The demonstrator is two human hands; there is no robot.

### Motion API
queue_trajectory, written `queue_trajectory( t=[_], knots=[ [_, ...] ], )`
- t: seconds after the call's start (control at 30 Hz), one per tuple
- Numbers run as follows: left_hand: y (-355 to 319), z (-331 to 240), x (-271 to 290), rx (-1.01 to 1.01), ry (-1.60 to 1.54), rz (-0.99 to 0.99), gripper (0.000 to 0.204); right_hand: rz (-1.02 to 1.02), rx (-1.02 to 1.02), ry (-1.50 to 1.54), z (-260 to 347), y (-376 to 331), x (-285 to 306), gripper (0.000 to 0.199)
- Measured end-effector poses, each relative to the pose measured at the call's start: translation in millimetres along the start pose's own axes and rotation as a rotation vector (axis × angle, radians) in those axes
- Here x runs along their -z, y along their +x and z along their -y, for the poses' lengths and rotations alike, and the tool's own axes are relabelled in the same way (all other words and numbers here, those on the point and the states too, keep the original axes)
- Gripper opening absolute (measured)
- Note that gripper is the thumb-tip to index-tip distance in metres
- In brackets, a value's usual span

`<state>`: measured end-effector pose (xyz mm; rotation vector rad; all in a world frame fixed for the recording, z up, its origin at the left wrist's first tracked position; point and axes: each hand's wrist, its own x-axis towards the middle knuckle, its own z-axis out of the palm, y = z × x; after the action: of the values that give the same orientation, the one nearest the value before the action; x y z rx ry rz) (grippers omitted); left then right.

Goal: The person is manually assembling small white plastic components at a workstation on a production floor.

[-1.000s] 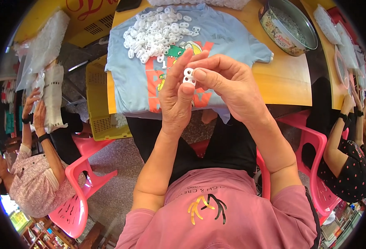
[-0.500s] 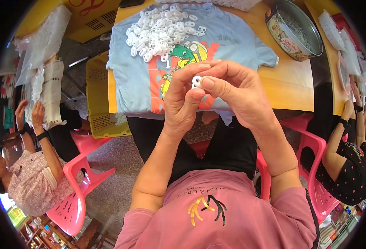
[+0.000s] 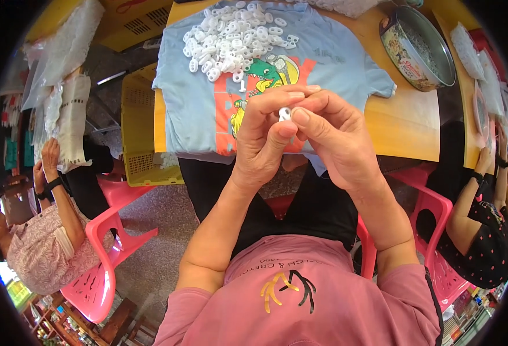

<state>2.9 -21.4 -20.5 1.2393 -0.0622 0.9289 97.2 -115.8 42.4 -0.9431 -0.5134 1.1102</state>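
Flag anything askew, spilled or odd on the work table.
One small white plastic ring lies apart below the heap of white rings on the light blue printed T-shirt. Otherwise nothing stands out: both hands pinch one white piece.

Wooden table [image 3: 404,124], pink plastic chairs [image 3: 101,242], speckled grey floor [image 3: 156,254], yellow crate [image 3: 136,135]; probably daylight.

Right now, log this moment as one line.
left hand: pinching small white plastic piece | right hand: pinching same piece | white pieces pile: on blue shirt
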Motion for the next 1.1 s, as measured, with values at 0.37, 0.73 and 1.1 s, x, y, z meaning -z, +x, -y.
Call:
queue_trajectory(
  t=[0.37, 0.73, 1.1],
  knots=[
    [7.4, -9.3, -3.0, 0.158, -0.426, -0.226, 0.059, 0.027, 0.099, -0.263, 12.7, 26.8, -1.6, 0.015],
    [3.0, -10.4, -4.2, 0.306, -0.111, -0.132, 0.03, 0.426, 0.181, -0.646, 39.2, 102.8, -143.7, 0.029],
    [-6.7, -10.7, -7.3, 0.034, 0.436, 0.184, 0.013, 0.585, 0.37, -1.565, 35.2, 121.6, -27.8, 0.013]
  ],
)
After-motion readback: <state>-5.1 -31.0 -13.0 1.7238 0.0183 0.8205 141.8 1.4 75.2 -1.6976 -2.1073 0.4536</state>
